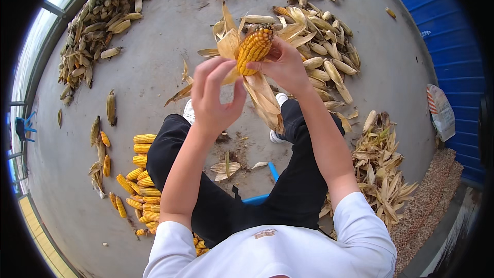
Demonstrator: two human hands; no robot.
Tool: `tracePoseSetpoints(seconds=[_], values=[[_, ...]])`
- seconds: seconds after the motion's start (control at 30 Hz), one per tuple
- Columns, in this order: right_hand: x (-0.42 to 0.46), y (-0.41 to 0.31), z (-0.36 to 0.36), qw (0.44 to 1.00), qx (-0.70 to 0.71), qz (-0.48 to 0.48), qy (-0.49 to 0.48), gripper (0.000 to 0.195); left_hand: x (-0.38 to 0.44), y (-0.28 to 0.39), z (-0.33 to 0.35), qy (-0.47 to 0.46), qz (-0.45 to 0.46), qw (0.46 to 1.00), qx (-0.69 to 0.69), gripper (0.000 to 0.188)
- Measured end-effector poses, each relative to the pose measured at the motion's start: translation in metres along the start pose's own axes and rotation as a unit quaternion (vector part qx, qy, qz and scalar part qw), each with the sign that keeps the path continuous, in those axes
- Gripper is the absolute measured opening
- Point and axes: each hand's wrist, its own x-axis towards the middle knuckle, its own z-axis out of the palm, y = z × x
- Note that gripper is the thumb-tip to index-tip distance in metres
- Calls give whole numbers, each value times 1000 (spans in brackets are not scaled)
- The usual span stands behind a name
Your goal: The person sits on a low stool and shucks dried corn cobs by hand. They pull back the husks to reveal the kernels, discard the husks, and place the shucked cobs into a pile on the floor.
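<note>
A yellow ear of corn (254,48) stands tilted in front of me, its kernels bare and its dry husk leaves (262,100) peeled back and hanging below and to the left. My right hand (283,61) grips the ear from the right side, thumb across its lower kernels. My left hand (218,92) is at the left of the ear, fingers curved and thumb apart, close to the husk; whether it pinches a leaf cannot be told. Beyond my right hand lies a heap of unhusked corn (339,65).
Husked yellow ears (148,191) are stacked beside my left leg. Loose husks (380,170) lie at the right. A large heap of unhusked corn (92,31) spreads at the far left. A blue stool frame (256,199) shows between my legs. A sack (441,114) leans on the blue wall.
</note>
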Motion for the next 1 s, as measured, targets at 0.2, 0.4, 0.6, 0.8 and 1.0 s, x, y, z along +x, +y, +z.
tracePoseSetpoints(seconds=[0.2, 0.4, 0.6, 0.8, 1.0], values=[[-6, -15, 5, 999, 29, 31, -18, 59, -7, -9, 39, -75, -242, 964, -84, 76], [-11, -13, 3, 996, 87, 8, -23, 61, -11, -23, 30, -182, -209, 960, 29, 63], [-14, -20, 0, 992, 128, -4, 8, 57, -14, -37, 25, -232, -236, 944, -1, 53], [-18, -21, -15, 978, 201, -37, 39, 56, -14, -35, 23, -263, -372, 874, -171, 37], [-12, -14, -5, 985, 160, -54, 33, 49, -25, -38, 23, -245, -416, 828, -285, 37]])
